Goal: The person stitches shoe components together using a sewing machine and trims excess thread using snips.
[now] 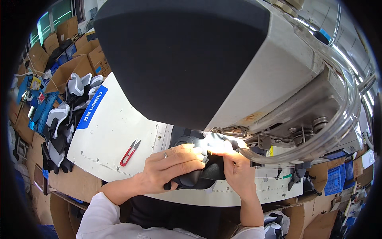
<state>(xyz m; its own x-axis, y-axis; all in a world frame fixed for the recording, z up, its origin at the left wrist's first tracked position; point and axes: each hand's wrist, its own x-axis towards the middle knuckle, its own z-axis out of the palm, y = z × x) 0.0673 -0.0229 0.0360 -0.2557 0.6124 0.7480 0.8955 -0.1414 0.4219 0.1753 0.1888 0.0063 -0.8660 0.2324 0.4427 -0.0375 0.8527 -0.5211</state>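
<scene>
A black padded fabric piece (pixel 215 171) lies under the head of a sewing machine (pixel 286 99), lit brightly around the needle area. It may be part of a glove; its full shape is hidden. My left hand (pixel 173 161), with a ring on one finger, presses and grips the piece from the left, fingers close together. From the right, my right hand (pixel 238 169) pinches its edge between thumb and fingers, close to the lit spot. Glare hides the fingertips there. Red-handled thread snips (pixel 129 153) rest on the white table (pixel 115 123), left of my left hand.
A pile of black and grey-white fabric pieces (pixel 59 127) sits beyond the table's left edge. Cardboard boxes (pixel 85 59) stand behind it. At the right are a blue crate (pixel 335 179) and a clear curved tube (pixel 352 115). The machine's dark cover (pixel 179 59) hangs over the table's middle.
</scene>
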